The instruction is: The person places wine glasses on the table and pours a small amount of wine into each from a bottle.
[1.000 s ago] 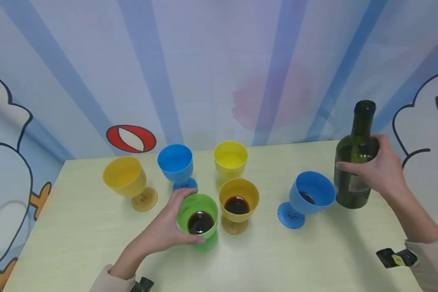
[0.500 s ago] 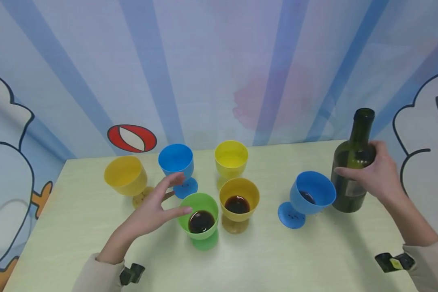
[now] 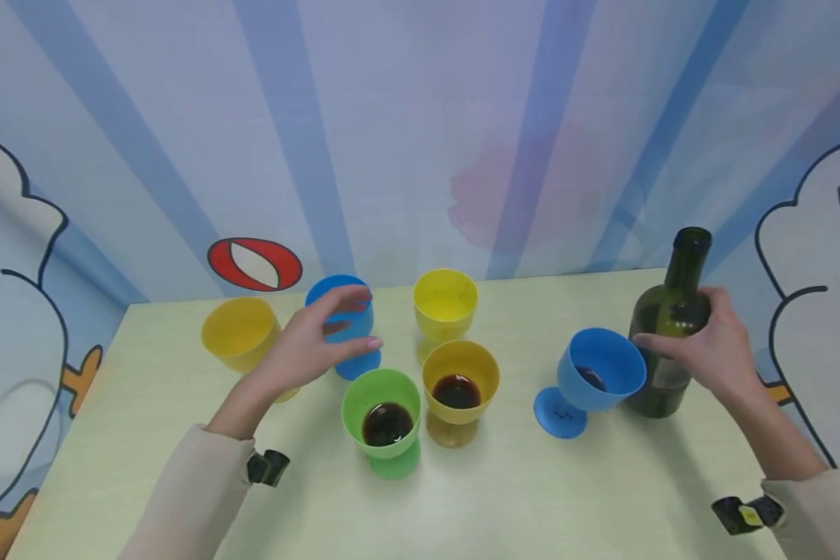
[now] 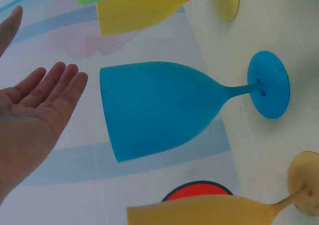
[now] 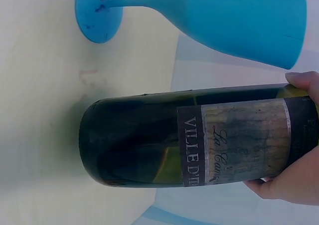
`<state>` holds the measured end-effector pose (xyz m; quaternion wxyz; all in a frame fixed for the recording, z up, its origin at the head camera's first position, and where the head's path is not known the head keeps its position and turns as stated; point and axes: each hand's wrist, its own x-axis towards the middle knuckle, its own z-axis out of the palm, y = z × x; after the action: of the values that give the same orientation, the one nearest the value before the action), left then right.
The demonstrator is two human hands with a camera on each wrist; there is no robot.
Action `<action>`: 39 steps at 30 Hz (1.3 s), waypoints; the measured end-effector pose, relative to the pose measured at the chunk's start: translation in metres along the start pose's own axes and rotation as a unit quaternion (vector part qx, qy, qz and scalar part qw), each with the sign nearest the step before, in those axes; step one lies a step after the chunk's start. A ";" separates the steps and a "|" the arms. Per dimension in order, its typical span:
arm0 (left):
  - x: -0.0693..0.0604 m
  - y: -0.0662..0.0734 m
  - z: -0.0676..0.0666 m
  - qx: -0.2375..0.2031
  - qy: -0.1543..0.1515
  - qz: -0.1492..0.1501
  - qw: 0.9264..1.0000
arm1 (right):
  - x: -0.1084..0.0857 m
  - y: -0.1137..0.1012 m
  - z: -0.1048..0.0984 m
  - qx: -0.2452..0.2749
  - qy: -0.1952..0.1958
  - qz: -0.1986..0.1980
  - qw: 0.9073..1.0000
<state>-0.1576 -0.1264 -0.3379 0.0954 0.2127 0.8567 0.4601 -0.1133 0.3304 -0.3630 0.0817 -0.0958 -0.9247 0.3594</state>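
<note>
My left hand (image 3: 308, 342) is in the air with its fingers apart, holding nothing. Just beyond it is the back-left blue goblet (image 3: 357, 365); a gap shows between this blue goblet (image 4: 159, 110) and my fingers in the left wrist view. My right hand (image 3: 714, 350) grips a dark green wine bottle (image 5: 144, 140) around its upper body, upright. Right beside the bottle stands another blue goblet (image 3: 605, 354), holding a little dark liquid. In front, a green goblet (image 3: 394, 464) and a mustard-yellow goblet (image 3: 462, 358) also contain dark liquid.
A bright yellow goblet (image 3: 445, 295) stands at the back middle of the pale table (image 3: 490, 513). Another mustard-yellow goblet (image 3: 238, 334) is at the far left, partly behind my left hand. A printed cloth backdrop (image 3: 420, 140) rises directly behind the table.
My left hand has let go of the green goblet and moved up and back toward the back-left blue goblet. My right hand has brought the bottle left and nearer, beside the right blue goblet.
</note>
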 end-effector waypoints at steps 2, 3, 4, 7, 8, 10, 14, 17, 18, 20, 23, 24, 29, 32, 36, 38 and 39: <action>0.009 0.003 0.000 0.009 -0.005 0.001 1.000 | -0.001 0.002 0.002 0.001 -0.001 0.002 1.000; 0.014 0.004 0.001 0.018 -0.007 0.000 1.000 | -0.001 0.002 0.003 0.002 -0.002 0.004 1.000; 0.019 0.005 0.001 0.028 -0.008 -0.001 1.000 | -0.002 0.003 0.004 0.003 -0.002 0.006 1.000; 0.032 0.007 0.004 0.056 -0.016 -0.001 0.998 | -0.004 0.004 0.006 0.008 -0.002 0.012 1.000; 0.036 0.008 0.006 0.066 -0.019 -0.004 0.998 | -0.005 0.004 0.007 0.010 -0.004 0.016 1.000; 0.042 0.010 0.008 0.082 -0.026 -0.007 0.996 | -0.006 0.005 0.007 0.012 -0.006 0.020 1.000; 0.052 0.013 0.014 0.099 -0.038 -0.006 0.994 | -0.007 0.006 0.006 0.013 -0.011 0.027 0.999; 0.058 0.016 0.017 0.104 -0.046 -0.007 0.993 | -0.007 0.006 0.005 0.015 -0.012 0.026 0.999; 0.060 0.017 0.018 0.107 -0.048 -0.008 0.993 | -0.007 0.006 0.005 0.016 -0.012 0.026 0.999; 0.064 0.018 0.021 0.116 -0.054 -0.013 0.992 | -0.008 0.007 0.004 0.016 -0.011 0.024 1.000; 0.071 0.021 0.023 0.130 -0.063 -0.020 0.989 | -0.009 0.007 0.004 0.015 -0.009 0.022 1.000; 0.074 0.021 0.025 0.134 -0.067 -0.022 0.988 | -0.010 0.008 0.004 0.014 -0.009 0.022 1.000; 0.087 0.022 0.033 0.151 -0.089 -0.023 0.984 | -0.010 0.009 0.003 0.013 -0.009 0.021 1.000; 0.092 0.022 0.037 0.159 -0.101 -0.023 0.982 | -0.011 0.010 0.003 0.016 -0.010 0.023 1.000; 0.096 0.023 0.041 0.165 -0.112 -0.030 0.979 | -0.011 0.011 0.002 0.019 -0.010 0.027 0.999; 0.098 0.025 0.042 0.166 -0.118 -0.032 0.978 | -0.011 0.011 0.001 0.019 -0.010 0.027 0.999; 0.098 0.026 0.043 0.168 -0.120 -0.032 0.978 | -0.011 0.011 0.001 0.019 -0.010 0.027 0.999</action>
<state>-0.2226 -0.0376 -0.3375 0.1750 0.2517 0.9105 0.2773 -0.1011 0.3351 -0.3724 0.0645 -0.1152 -0.9154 0.3803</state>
